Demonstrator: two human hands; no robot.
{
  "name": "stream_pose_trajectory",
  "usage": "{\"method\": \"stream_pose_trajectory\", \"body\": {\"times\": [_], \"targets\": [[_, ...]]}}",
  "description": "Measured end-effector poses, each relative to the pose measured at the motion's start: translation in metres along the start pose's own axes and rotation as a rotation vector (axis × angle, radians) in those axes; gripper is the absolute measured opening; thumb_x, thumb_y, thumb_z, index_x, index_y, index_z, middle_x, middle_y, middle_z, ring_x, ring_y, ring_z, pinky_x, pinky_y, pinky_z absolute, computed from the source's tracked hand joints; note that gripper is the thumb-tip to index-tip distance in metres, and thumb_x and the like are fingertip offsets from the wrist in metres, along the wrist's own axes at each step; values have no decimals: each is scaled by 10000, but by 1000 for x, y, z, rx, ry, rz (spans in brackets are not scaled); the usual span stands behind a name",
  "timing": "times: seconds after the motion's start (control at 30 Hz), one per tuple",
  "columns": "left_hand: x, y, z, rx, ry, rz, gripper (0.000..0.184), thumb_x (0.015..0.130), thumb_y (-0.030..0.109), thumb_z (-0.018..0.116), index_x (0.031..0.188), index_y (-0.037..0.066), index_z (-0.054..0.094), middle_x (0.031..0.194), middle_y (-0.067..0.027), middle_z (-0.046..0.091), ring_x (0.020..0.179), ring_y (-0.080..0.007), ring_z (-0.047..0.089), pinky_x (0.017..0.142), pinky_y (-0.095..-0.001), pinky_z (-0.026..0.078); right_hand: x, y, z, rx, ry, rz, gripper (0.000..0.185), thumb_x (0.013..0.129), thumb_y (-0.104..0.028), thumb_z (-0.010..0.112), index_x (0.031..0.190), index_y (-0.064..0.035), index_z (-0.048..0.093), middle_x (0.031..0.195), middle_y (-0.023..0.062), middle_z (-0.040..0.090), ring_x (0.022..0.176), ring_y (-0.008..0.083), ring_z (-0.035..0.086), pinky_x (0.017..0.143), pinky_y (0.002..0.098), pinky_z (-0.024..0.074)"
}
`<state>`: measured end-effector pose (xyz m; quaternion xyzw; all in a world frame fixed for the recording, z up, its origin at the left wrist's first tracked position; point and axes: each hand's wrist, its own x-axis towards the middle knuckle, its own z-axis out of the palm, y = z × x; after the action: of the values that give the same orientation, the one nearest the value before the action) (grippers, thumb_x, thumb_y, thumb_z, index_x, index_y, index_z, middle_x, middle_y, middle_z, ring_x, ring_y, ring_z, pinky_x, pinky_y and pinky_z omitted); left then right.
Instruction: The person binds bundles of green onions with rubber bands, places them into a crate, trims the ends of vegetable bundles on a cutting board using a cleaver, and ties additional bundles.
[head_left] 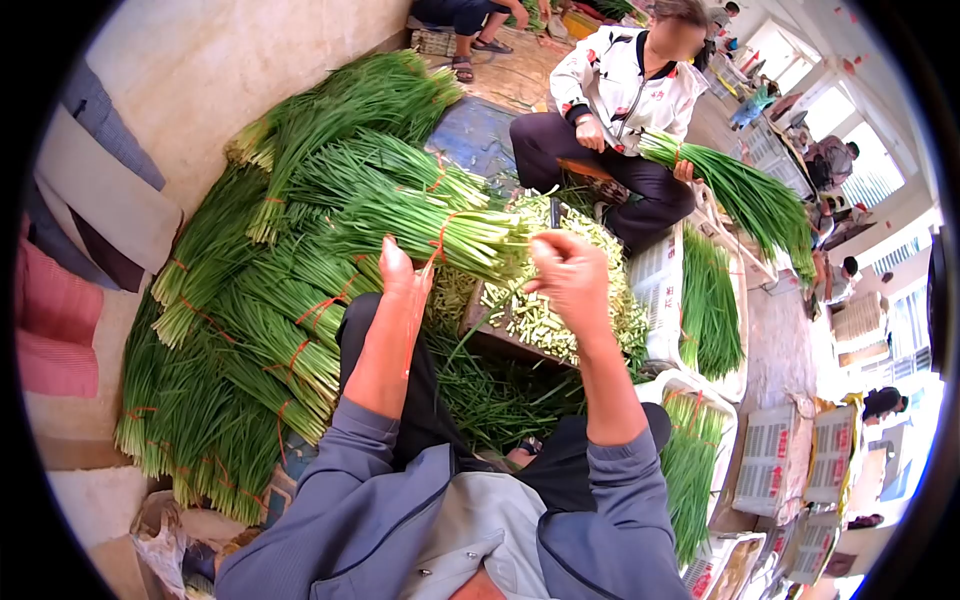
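A person in a grey-blue jacket (375, 520) sits low, both forearms stretched forward. The bare left hand (403, 273) holds a bunch of chives (425, 220) tied with a red tie (440, 238); the thumb shows on the near side, while the fingers are hidden behind the leaves. The bunch lies roughly level above the person's knees, its dark green leaves to the left and its pale cut ends to the right. The right hand (575, 277) is raised just beside those ends, fingers half curled with the tips drawn together; I cannot tell whether it pinches anything or touches the stems.

Beneath and beyond that hand spreads a heap of short, pale stem trimmings (600, 300). Loose green leaves (510, 395) cover the floor between the knees. To the left, many tied bunches (290, 290) are piled against a wall (200, 65). To the right stand white plastic crates (655, 298) filled with chives. Across from the person, a seated co-worker in a patterned white jacket (620, 85) holds another bunch (735, 190) out to the side.
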<state>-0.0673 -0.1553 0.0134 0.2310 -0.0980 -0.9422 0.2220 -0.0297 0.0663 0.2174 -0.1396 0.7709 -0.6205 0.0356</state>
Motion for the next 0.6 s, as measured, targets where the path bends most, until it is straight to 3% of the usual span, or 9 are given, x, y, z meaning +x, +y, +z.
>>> {"method": "stream_pose_trajectory", "body": {"times": [0.1, 0.2, 0.3, 0.4, 0.43, 0.5, 0.53, 0.57, 0.6], "targets": [[1, 17, -1, -12, 211, -157, 528, 1093, 463, 304, 1280, 57, 585, 1217, -113, 672, 1065, -306, 672, 899, -502, 593, -22, -19, -73, 263, 301, -242, 255, 893, -84, 658, 1119, 33, 682, 864, 80, 641, 614, 142, 669, 475, 251, 556], [17, 28, -9, -152, 78, -184, 539, 1081, 459, 313, 1311, 58, 589, 1288, -143, 653, 1151, -326, 651, 950, -519, 576, -61, -31, -155, 503, 636, -461, 153, 915, -93, 611, 1010, 23, 643, 876, 84, 618, 653, 114, 626, 534, 231, 560], [-8, 43, 13, -233, -94, -132, 420, 1054, 313, 412, 1311, 64, 631, 1302, -134, 678, 1192, -360, 653, 1004, -542, 558, -92, 9, -158, 105, 944, -575, 78, 937, -87, 578, 967, -26, 617, 883, 64, 602, 656, 107, 580, 580, 227, 512], [5, 50, -5, -462, -269, -257, 391, 1036, 303, 447, 1237, 56, 675, 1257, -130, 698, 1155, -353, 665, 1004, -552, 562, -127, 72, -82, -594, 293, -412, 64, 848, -37, 615, 807, -83, 631, 794, 74, 615, 684, 202, 595, 660, 334, 513], [3, 48, -3, -514, -226, -266, 374, 1026, 290, 467, 1209, 49, 686, 1230, -127, 707, 1122, -343, 674, 998, -545, 571, -140, 114, -57, -568, 12, -251, 43, 801, -40, 659, 800, -83, 661, 778, 124, 634, 686, 291, 611, 721, 376, 542], [-3, 43, 4, -495, -207, -211, 362, 1025, 286, 473, 1196, 55, 693, 1204, -119, 716, 1108, -335, 677, 997, -544, 574, -162, 202, -57, -710, -1061, 120, 135, 815, -165, 697, 909, -69, 711, 969, 185, 709, 902, 396, 689, 835, 470, 545], [-3, 42, 3, -471, -233, -221, 356, 1025, 288, 472, 1185, 68, 703, 1188, -111, 725, 1103, -336, 681, 1000, -549, 570, -155, 186, -43, -729, -910, 84, 187, 832, -201, 707, 953, -59, 718, 958, 202, 713, 948, 406, 691, 840, 476, 544], [-2, 41, 1, -446, -259, -230, 352, 1024, 290, 472, 1175, 82, 712, 1173, -103, 733, 1097, -336, 684, 1003, -555, 566, -147, 169, -28, -507, -422, -137, 183, 850, -174, 704, 976, -42, 719, 911, 208, 707, 906, 410, 692, 812, 460, 555], [-3, 39, -1, -472, -213, -248, 356, 1022, 294, 471, 1176, 84, 713, 1176, -102, 734, 1095, -335, 687, 1011, -561, 557, -127, 149, -24, -460, -320, -194, 178, 875, -148, 703, 997, -19, 708, 878, 175, 710, 807, 320, 700, 728, 405, 551]]}}
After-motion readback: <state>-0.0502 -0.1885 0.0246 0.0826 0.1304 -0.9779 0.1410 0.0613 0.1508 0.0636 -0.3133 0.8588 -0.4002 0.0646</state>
